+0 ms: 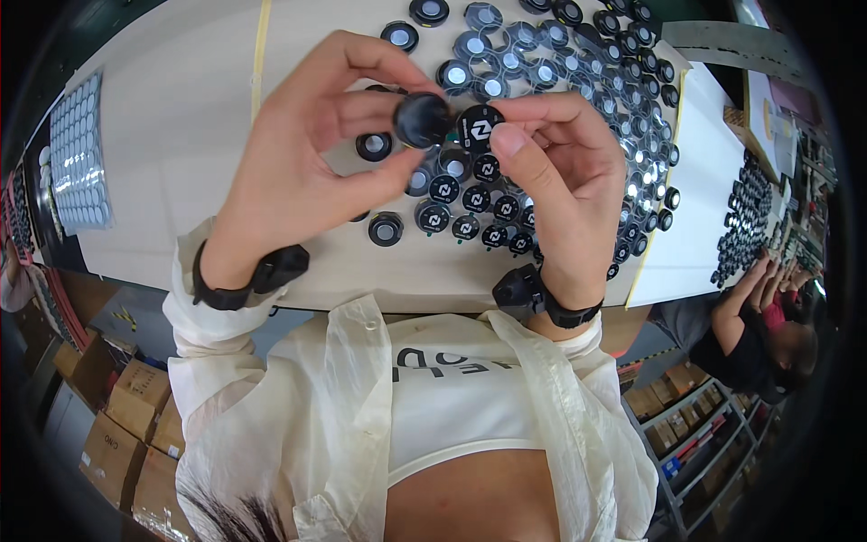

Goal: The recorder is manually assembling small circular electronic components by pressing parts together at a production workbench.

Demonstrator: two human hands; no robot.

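Note:
Above the table my left hand (312, 135) pinches a smooth black round part (422, 120) between thumb and fingers; it is slightly blurred. Just beside it, my right hand (578, 172) grips a flat black disc (480, 127) with a white mark, by its right edge. The part and the disc are almost edge to edge; I cannot tell whether they touch. Below them lie several smaller black marked discs (466, 227). Black round parts with silvery centres (386, 228) lie around my hands, and I wear a black wristband on each wrist.
Many round parts with clear rims (544, 73) cover the table's (172, 144) right side. A clear sheet of pale discs (79, 149) lies far left. Yellow tape (260, 54) crosses the tabletop. At far right, a person (768, 334) handles similar parts. Cardboard boxes (135, 397) stand lower left.

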